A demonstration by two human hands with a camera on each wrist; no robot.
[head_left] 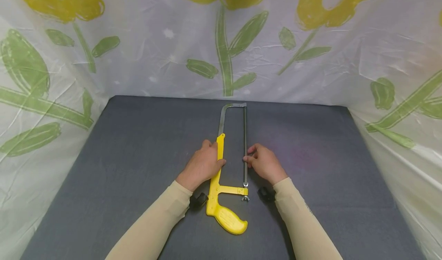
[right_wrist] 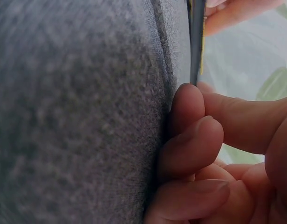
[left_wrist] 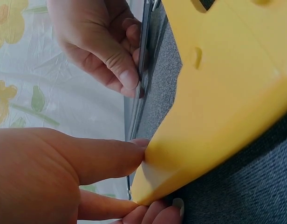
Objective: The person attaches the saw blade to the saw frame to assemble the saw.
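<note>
We seem to be looking at a makeshift recording booth rather than any lived-in room or proper workshop. A thin plastic sheet (head_left: 310, 68), white and printed with large yellow flowers and green stems, hangs wrinkled at nine, twelve and three o'clock, closing off whatever lies beyond it. Within that screen sits a flat counter (head_left: 138, 156) covered in dark grey woven fabric. At its centre lies a single yellow-handled hacksaw (head_left: 221, 191), the only hint of workshop use; we cannot tell what building surrounds the booth.
</note>
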